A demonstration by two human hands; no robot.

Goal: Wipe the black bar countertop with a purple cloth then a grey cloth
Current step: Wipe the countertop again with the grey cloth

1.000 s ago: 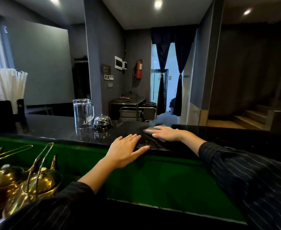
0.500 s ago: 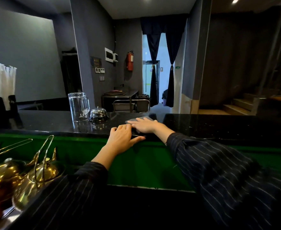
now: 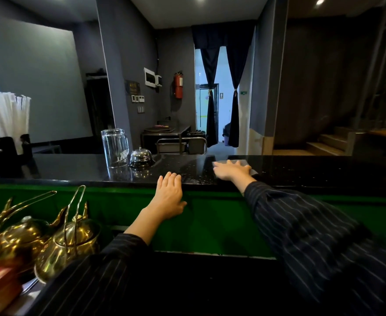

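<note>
right hand (image 3: 231,171) slid cloth (image 3: 252,167) rightward, hands now apart

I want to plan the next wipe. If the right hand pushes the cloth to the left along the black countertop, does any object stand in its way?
Yes. Left of the grey cloth under the right hand, a silver bell and an upside-down glass mug stand on the countertop. The left hand rests on its near edge.

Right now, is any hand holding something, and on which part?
The right hand presses flat on the grey cloth, covering its middle, not gripping. The left hand holds nothing; it rests on the countertop edge.
</note>
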